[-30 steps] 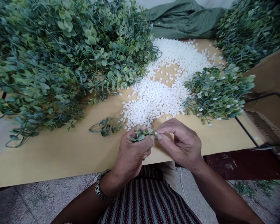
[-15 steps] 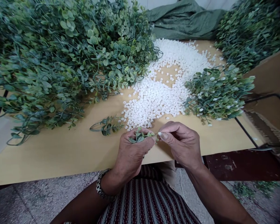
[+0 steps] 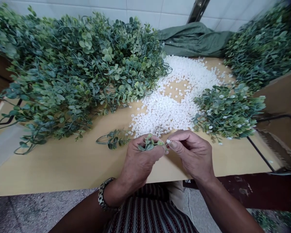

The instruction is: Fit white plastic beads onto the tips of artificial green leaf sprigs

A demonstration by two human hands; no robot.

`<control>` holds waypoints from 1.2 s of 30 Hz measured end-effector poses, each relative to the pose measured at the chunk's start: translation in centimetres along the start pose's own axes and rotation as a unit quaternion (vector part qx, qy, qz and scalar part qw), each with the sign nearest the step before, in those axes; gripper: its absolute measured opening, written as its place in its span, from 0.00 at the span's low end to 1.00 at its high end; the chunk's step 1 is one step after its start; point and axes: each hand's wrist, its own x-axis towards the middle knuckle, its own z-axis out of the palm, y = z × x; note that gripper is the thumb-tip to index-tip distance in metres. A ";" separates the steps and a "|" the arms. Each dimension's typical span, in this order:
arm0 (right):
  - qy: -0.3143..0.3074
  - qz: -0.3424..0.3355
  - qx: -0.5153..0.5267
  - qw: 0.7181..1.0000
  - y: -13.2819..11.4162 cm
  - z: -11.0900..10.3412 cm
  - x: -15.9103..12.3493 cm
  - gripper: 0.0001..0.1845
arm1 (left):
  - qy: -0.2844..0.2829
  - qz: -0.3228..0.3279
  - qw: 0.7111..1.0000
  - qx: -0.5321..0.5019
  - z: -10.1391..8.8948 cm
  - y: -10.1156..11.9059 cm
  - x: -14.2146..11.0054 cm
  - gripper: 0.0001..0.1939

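My left hand point(image 3: 140, 163) is closed round a small green leafy sprig point(image 3: 149, 144), held just above the near edge of the tan table point(image 3: 63, 165). My right hand point(image 3: 193, 153) pinches a small white bead point(image 3: 168, 141) against the sprig's tip. Both hands meet at the table's front middle. Behind them spreads a heap of white beads point(image 3: 174, 97). A single loose sprig point(image 3: 113, 139) lies on the table to the left of my left hand.
A big pile of green leafy sprigs point(image 3: 70, 74) fills the left and back of the table. A smaller pile with white beads on it point(image 3: 229, 108) lies at the right, more greenery point(image 3: 264, 51) behind it. A green cloth point(image 3: 194, 38) lies at the back.
The camera has tilted up, showing the tiled wall. My hands stay together at the sprig, the right still pinching a white bead at its tip.
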 end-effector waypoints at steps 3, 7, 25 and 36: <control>0.002 -0.012 -0.015 1.000 0.0 0.0 0.2 0.05 | -0.002 0.011 1.000 0.009 0.2 0.2 0.3 0.04; 0.016 -0.022 -0.037 0.999 -0.1 0.0 0.3 0.05 | -0.003 0.018 1.000 0.007 0.3 0.2 0.4 0.04; 0.050 -0.072 -0.063 0.994 0.2 0.1 0.2 0.07 | 0.005 0.052 0.998 0.024 0.7 -0.5 0.7 0.03; 0.100 -0.120 -0.139 0.978 0.8 0.4 -0.3 0.09 | 0.034 0.073 0.996 0.047 1.5 -0.9 0.5 0.05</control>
